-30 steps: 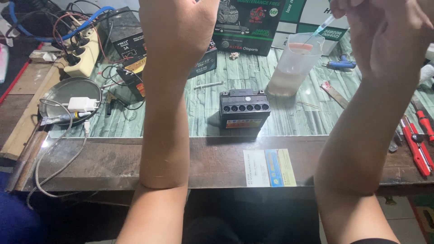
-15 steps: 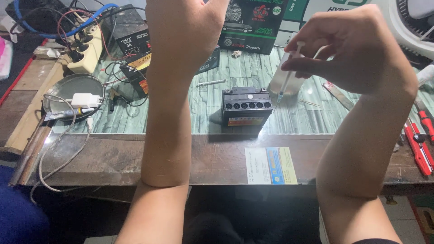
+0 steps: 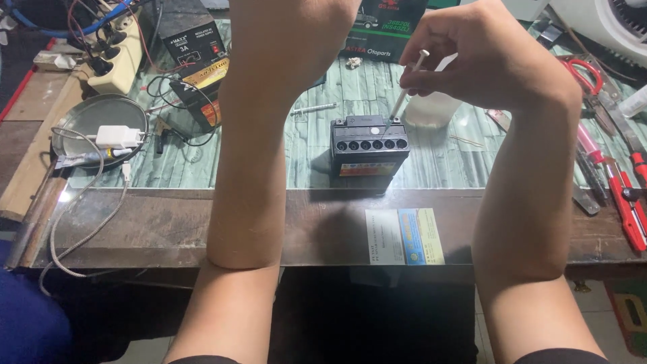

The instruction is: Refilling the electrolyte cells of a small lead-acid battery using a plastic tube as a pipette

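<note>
A small black battery [image 3: 368, 152] with a row of open filler holes stands on the green-patterned table top. My right hand [image 3: 485, 61] pinches a thin syringe [image 3: 402, 101], held slanted, with its tip at one of the holes near the battery's right end. Behind the syringe, a clear plastic cup [image 3: 431, 108] of liquid is partly hidden by that hand. My left hand [image 3: 290, 40] is raised on its elbow to the left of the battery; its fingers are cut off by the top edge of the frame.
On the left are a round metal plate [image 3: 94, 125] with a white charger [image 3: 116, 137], a power strip [image 3: 114, 64] and a black power supply box [image 3: 192, 40] with wires. Red-handled tools [image 3: 627, 202] and scissors [image 3: 583, 71] lie on the right. A printed card [image 3: 403, 236] lies near the front edge.
My right hand has brought the syringe from the cup, down and to the left, so that its tip is now at the battery's holes. The left arm has stayed up.
</note>
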